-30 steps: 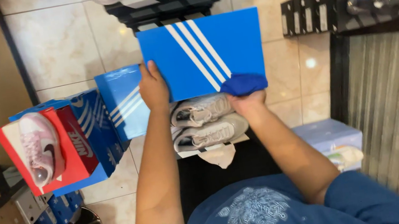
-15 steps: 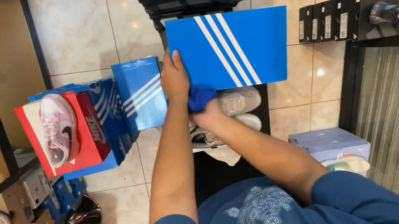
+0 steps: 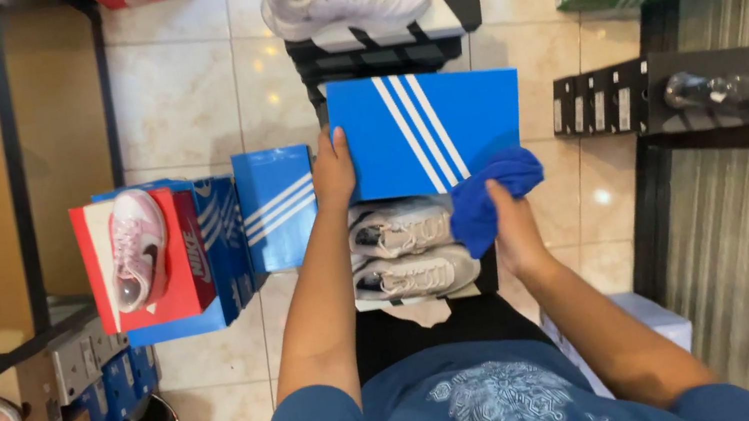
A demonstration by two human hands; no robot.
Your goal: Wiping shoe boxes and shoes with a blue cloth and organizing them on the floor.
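While our left hand (image 3: 333,169) gripped the left edge of the stiff blue box lid (image 3: 427,131) with white stripes, our right hand (image 3: 505,224) pinched a soft blue cloth (image 3: 486,199) against its lower right corner, above grey mesh sneakers (image 3: 407,251) lying in the open box; glossy cream floor tiles (image 3: 172,92) lay underneath, with stacked shoe boxes (image 3: 218,242) at the left

Two hands (image 3: 334,168) — one lid (image 3: 427,131).
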